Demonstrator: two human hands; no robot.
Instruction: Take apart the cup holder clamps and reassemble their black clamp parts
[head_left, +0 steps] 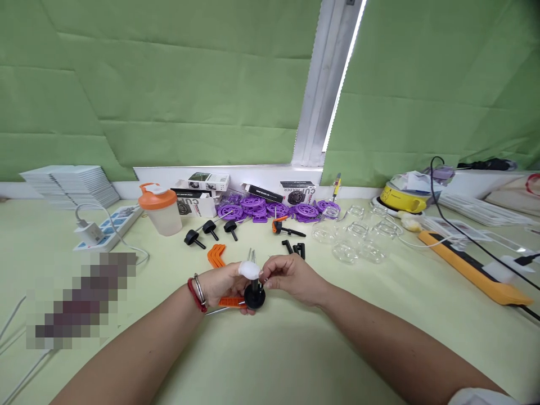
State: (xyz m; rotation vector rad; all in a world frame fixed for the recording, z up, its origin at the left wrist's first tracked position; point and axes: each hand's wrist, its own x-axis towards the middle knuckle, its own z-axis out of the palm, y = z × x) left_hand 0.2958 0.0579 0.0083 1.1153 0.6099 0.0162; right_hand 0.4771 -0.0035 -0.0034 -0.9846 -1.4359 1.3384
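Note:
My left hand (230,287) is closed around a black round part with a stem (255,297), its disc facing me. An orange ribbed piece (230,302) and a thin metal rod stick out to the left beneath that hand. Something white (250,270) covers the left thumb. My right hand (289,278) pinches at the stem with thumb and forefinger; a tiny shiny thing shows at the fingertips, too small to name. Beyond the hands lie orange angled pieces (216,255), short black pieces (301,250) and several metal rods.
Black knobbed parts (210,228) and purple wheel-shaped pieces (253,203) lie farther back, before cup holder boxes (198,203). Clear plastic cups (358,229) stand right of centre. A shaker bottle (159,211) and white power strip (113,225) are left; an orange power strip (472,267) lies right.

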